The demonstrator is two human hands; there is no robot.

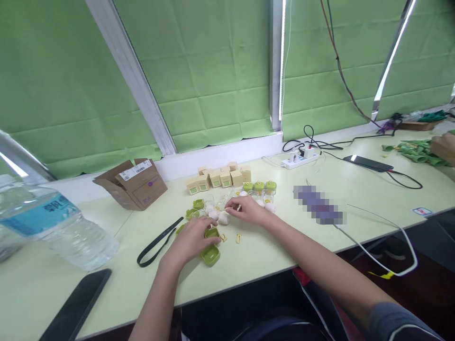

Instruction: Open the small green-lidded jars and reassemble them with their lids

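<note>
My left hand (190, 240) rests on the pale table (270, 246), fingers curled over a small green case (212, 232); another green case (210, 255) lies open just in front of it. My right hand (246, 209) reaches into a cluster of small white pieces (223, 218) and clear pieces, thumb and finger pinched on something tiny that I cannot make out. Two small yellow loops (238, 238) lie between the hands. Behind stand a row of beige boxes (217, 179) and three green-lidded jars (259, 186).
A cardboard box (132, 183) stands back left, a water bottle (60, 225) lies at far left, a dark phone (76, 305) near the front edge, a black strap (158, 241) beside my left hand. A power strip (300, 158), cables and another phone (368, 163) lie right; another person's hand (444, 144) at far right.
</note>
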